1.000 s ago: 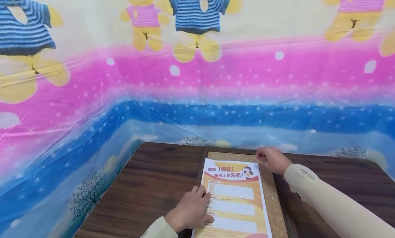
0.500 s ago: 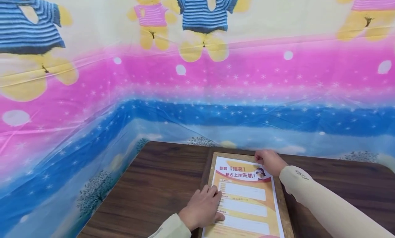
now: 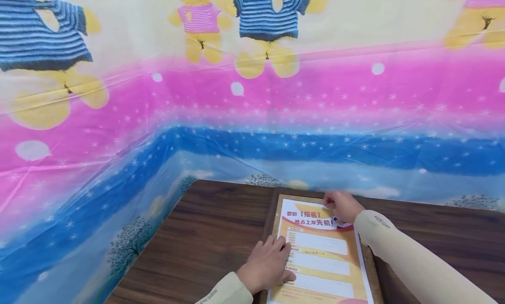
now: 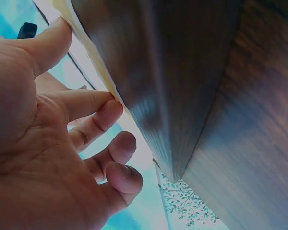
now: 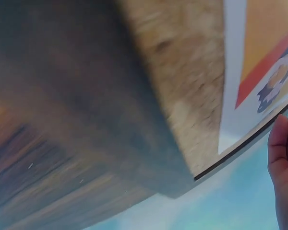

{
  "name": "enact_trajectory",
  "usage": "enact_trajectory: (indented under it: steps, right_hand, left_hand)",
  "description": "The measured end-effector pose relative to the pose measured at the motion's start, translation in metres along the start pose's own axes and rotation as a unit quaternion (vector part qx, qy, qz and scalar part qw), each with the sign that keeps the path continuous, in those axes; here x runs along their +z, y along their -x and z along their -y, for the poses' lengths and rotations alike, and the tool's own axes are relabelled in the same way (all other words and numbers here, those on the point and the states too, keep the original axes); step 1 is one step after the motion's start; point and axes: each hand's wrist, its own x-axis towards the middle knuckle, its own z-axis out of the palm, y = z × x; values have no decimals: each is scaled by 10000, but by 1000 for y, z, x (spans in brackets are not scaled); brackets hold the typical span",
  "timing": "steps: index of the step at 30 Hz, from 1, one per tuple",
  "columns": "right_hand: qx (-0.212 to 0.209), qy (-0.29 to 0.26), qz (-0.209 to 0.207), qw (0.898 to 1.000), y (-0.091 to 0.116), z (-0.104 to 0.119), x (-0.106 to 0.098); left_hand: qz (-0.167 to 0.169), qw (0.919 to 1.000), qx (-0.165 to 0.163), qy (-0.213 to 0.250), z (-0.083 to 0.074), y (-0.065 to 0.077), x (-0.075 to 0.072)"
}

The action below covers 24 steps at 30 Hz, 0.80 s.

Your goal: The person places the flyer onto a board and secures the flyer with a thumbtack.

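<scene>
A printed poster (image 3: 320,262) in orange and white, with red Chinese headings, lies on a cork board (image 5: 187,62) that has a dark wooden frame. My left hand (image 3: 266,263) rests along the poster's left edge, with thumb and fingertips right at the paper's margin. Over the top right part of the poster is my right hand (image 3: 342,206), its fingers bent at the upper edge; I cannot tell what they pinch. The right wrist view shows its fingers (image 5: 279,139) close to the board's top edge, beside the poster's printed figure.
The board lies on a dark wood-grain table (image 3: 213,234). Behind and to the left hangs a patterned cloth (image 3: 315,85) with bears and snowflakes, close to the table's far edge. Light sleeves (image 3: 414,256) cover both forearms.
The poster has slid right on the board, leaving a narrower cork strip at its right. My right hand has moved left over its top edge. The head view has turned slightly left.
</scene>
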Motion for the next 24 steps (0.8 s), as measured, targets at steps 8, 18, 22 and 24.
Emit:
enact_trajectory:
  steps: [8,18,22,24]
  right_hand:
    - [246,-131,188,9994,-12,1,11]
    - [314,-278,268,9988,-20,6,14]
    - [316,-360,327,9983,-22,6,16]
    - [356,-382,351,9980,-23,7,17]
  left_hand:
    - [-36,10000,39,-70,-1,-1,4]
    - [-26,9999,-30,-96,-1,1,3]
    - [-82,9999,-45,-137,1,1,4]
    - [-100,9998,-50,-153,2,1,4]
